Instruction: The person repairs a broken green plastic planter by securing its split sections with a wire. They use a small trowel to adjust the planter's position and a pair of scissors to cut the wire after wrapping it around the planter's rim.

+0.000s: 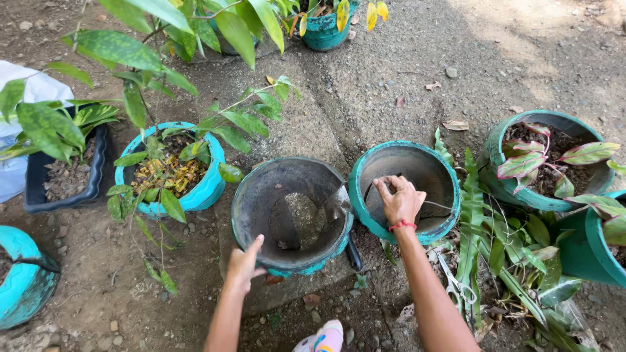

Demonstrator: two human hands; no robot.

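Scissors (458, 287) are lying on the soil beside uprooted ferns (515, 261); a black rectangular planter (98, 171) is sitting far left.

Empty pot (292, 215) left of cracked pot (424, 171)

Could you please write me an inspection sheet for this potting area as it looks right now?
Surface: bare dirt ground with pebbles and dry leaves.
Job's things: two empty teal pots side by side; the left empty pot has a hole in its bottom, the right empty pot looks cracked inside.
Clutter: scissors on the ground among loose green cuttings.
Hands: left hand on the near rim of the left empty pot; right hand reaches inside the right empty pot; neither grips anything.
Cables: nothing seen.
Surroundings: planted teal pots, a dark rectangular planter, a red-leaved plant pot.
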